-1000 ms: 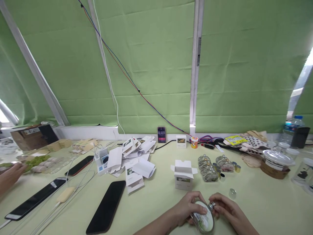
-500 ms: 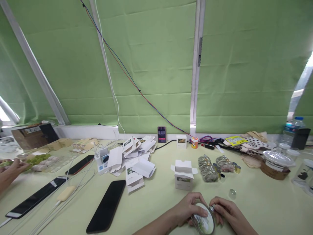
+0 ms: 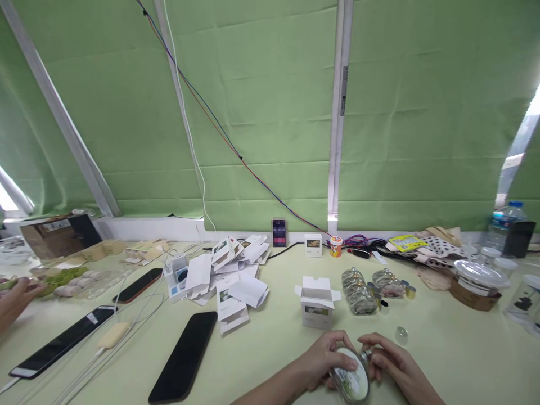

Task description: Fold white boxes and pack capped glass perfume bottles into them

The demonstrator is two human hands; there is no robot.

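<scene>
My left hand (image 3: 331,360) is closed round a flat oval perfume bottle (image 3: 353,378), thumb on its pale label with a green and white picture. The bottle lies tilted, its neck pointing up and right. Fingers of my right hand (image 3: 390,360) are bent about the silvery neck, partly hiding it. A small clear round cap (image 3: 401,335) rests on the table beyond my right hand. Just past my left hand stands an open white carton (image 3: 317,306) with its flaps spread. Similar glass bottles (image 3: 358,289) lie in a row behind, with several gold-coloured caps (image 3: 410,292) around them.
Flattened white cartons (image 3: 236,281) are heaped left of centre. A black phone (image 3: 185,357) lies before them, and cables and a power bank (image 3: 113,335) farther left. Another person's hand (image 3: 19,301) is at the left edge. A lidded bowl (image 3: 476,287) stands at right.
My right hand's fingers have shifted slightly at the bottle's neck, the forefinger reaching over more. The bottle and my left hand stay nearly in place.
</scene>
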